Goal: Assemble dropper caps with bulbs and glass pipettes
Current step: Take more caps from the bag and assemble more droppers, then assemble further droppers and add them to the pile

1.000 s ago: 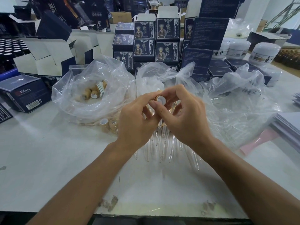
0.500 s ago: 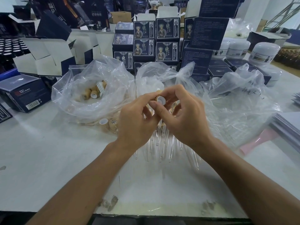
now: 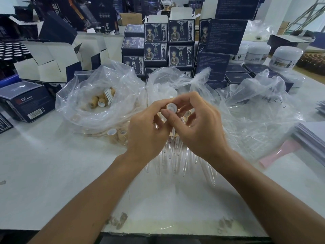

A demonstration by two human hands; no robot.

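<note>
Fingers (image 3: 159, 107) of both hands pinch one cap (image 3: 171, 107) above the pipettes (image 3: 173, 159) on the surface (image 3: 52, 164); a slipping pinch could, I judge, drop it among them.

On the bench (image 3: 52, 173), pipettes (image 3: 175, 161) lie beneath both hands. A bag (image 3: 98, 103) holding caps (image 3: 98, 101) sits to the left, another bag (image 3: 260, 110) to the right. Stacked boxes (image 3: 168, 48) stand behind, with jars (image 3: 286, 58) at far right.
</note>
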